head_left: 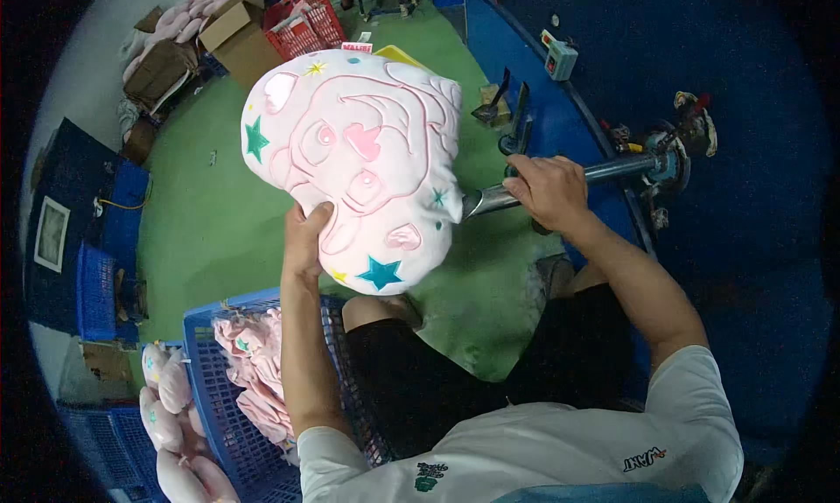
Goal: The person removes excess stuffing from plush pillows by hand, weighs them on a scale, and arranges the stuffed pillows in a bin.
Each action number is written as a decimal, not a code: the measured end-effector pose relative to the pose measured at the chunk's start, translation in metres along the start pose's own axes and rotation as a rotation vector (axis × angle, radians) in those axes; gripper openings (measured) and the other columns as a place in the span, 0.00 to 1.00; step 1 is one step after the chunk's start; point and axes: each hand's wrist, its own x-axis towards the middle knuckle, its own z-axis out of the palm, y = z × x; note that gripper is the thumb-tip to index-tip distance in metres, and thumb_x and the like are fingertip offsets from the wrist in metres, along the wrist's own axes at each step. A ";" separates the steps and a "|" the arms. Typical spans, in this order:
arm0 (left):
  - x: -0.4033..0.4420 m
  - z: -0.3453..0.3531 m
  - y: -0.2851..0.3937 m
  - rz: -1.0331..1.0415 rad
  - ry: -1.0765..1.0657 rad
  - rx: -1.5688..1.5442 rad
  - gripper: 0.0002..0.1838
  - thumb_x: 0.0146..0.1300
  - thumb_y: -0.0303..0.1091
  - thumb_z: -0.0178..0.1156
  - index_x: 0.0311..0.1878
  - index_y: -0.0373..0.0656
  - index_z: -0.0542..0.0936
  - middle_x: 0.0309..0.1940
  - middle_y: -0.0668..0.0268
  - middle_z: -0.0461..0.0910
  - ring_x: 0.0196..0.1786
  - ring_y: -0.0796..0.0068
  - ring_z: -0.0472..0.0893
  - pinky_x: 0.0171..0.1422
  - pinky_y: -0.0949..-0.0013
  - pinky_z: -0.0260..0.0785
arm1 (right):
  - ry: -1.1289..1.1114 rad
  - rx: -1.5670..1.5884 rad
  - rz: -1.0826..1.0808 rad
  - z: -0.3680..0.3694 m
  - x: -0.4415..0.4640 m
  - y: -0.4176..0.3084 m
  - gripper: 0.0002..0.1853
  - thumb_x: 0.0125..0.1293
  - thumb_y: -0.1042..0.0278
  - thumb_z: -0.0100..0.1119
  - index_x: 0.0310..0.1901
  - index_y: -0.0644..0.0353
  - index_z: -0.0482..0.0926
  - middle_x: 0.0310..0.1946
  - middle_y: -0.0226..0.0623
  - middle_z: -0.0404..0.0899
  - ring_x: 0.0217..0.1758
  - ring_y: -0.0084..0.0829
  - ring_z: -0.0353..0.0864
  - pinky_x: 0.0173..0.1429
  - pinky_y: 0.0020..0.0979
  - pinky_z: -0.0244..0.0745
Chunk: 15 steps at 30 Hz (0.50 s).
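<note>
A plump pale pink plush pillow (385,171), embroidered with a cartoon face, hearts and teal and green stars, is held up in front of me. My left hand (306,236) grips its lower left edge, thumb on the face side and the other fingers mostly hidden behind. On the right, a metal tube (604,172) runs from a round machine fitting to the pillow's right edge, its cut tip meeting the fabric there; how far it reaches inside is hidden. Around this tube my right hand (553,192) is closed, near the tip.
Beside my left leg stands a blue basket (203,372) of pink fabric covers (258,372). Stuffed pink plushes (166,407) lie left of it. A blue machine (735,310) fills the right side. Cardboard boxes (236,44) and a red crate (302,22) stand at the back.
</note>
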 end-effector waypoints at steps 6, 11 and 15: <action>0.102 -0.018 -0.027 -0.183 -0.009 -0.243 0.23 0.68 0.36 0.60 0.58 0.27 0.77 0.47 0.43 0.84 0.41 0.57 0.87 0.37 0.68 0.83 | 0.143 0.020 -0.084 0.000 0.003 -0.003 0.15 0.69 0.49 0.59 0.40 0.53 0.79 0.24 0.32 0.82 0.25 0.38 0.82 0.35 0.40 0.75; 0.164 -0.021 -0.050 -0.339 -0.063 -0.302 0.24 0.70 0.43 0.59 0.57 0.29 0.77 0.44 0.48 0.84 0.35 0.65 0.84 0.32 0.70 0.80 | 0.167 0.035 -0.097 -0.003 0.004 -0.004 0.14 0.68 0.50 0.60 0.39 0.53 0.79 0.24 0.31 0.82 0.26 0.38 0.82 0.37 0.39 0.75; 0.128 -0.013 -0.039 -0.275 0.068 -0.166 0.26 0.71 0.48 0.59 0.57 0.31 0.77 0.40 0.54 0.84 0.30 0.74 0.81 0.30 0.73 0.76 | 0.145 -0.021 -0.065 -0.005 0.002 -0.008 0.13 0.68 0.51 0.60 0.38 0.52 0.80 0.23 0.32 0.82 0.26 0.39 0.82 0.36 0.40 0.75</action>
